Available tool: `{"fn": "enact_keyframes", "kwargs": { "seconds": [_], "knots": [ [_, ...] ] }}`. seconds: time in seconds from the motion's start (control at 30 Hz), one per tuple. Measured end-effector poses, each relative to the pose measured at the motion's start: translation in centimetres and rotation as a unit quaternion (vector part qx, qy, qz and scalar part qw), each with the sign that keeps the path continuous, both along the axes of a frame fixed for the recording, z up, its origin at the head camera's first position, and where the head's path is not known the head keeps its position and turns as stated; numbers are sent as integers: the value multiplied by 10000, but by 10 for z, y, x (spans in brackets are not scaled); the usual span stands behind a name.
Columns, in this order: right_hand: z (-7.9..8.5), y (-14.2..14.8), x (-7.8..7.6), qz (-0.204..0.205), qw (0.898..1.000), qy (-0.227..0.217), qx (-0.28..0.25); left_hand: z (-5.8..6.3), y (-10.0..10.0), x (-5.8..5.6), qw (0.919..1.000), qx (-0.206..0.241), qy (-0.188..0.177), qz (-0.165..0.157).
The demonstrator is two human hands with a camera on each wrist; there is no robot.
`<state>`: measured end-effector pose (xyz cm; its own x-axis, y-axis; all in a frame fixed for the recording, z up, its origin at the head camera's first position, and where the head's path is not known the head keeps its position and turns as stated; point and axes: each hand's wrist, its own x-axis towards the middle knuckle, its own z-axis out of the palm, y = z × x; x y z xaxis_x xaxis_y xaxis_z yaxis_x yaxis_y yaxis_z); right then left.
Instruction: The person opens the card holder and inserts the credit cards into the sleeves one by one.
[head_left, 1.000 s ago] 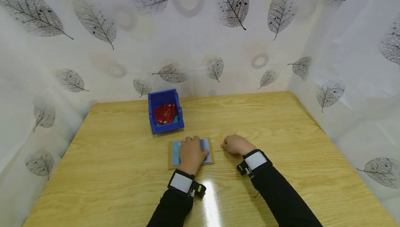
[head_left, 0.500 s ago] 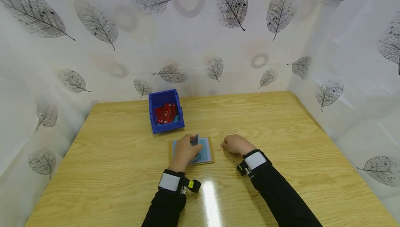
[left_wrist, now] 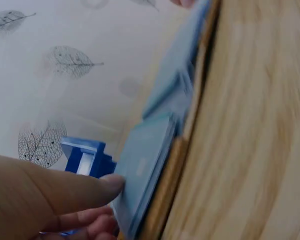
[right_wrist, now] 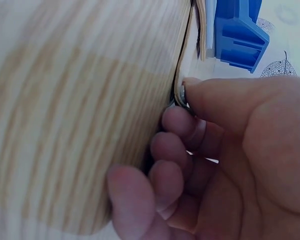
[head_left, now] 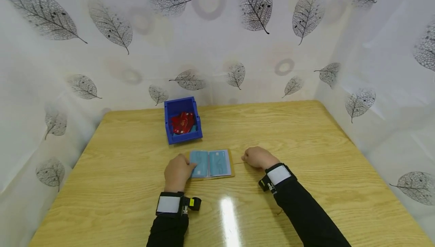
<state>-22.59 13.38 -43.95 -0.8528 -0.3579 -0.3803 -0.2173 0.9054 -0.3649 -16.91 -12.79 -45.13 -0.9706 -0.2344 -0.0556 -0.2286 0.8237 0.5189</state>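
Observation:
A tan card holder [head_left: 232, 160] lies spread on the table, with light blue cards [head_left: 219, 163] in clear sleeves on both sides of its spine. At its left edge my left hand [head_left: 177, 171] pinches a sleeve page. In the left wrist view the thumb presses on top of the page [left_wrist: 142, 155], with fingers around its edge. My right hand [head_left: 259, 158] is to the right of the holder. It grips the end of the holder's thin strap [right_wrist: 190, 55] beside a metal snap [right_wrist: 182, 94], its other fingers curled below.
Behind the card holder stands a blue bin [head_left: 184, 137] with red cards [head_left: 183, 122] inside and some blue ones under them. The wooden table [head_left: 289, 126] meets a white leaf-print curtain [head_left: 210, 50] at the back and sides.
My left hand has moved left from over the holder's middle, turning a page over to the left side. Blue cards now show on both halves. The right hand has stayed in place.

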Motion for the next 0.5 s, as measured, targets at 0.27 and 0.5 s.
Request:
{"fn": "enact_keyframes", "kwargs": {
  "seconds": [0.27,0.5],
  "knots": [
    [-5,1,-1,-36,9999,29,-96,10,33,-9,9977,-236,198,-599],
    [-6,0,-1,78,9998,170,31,5,77,-12,9905,-544,443,-1180]
  ]
}}
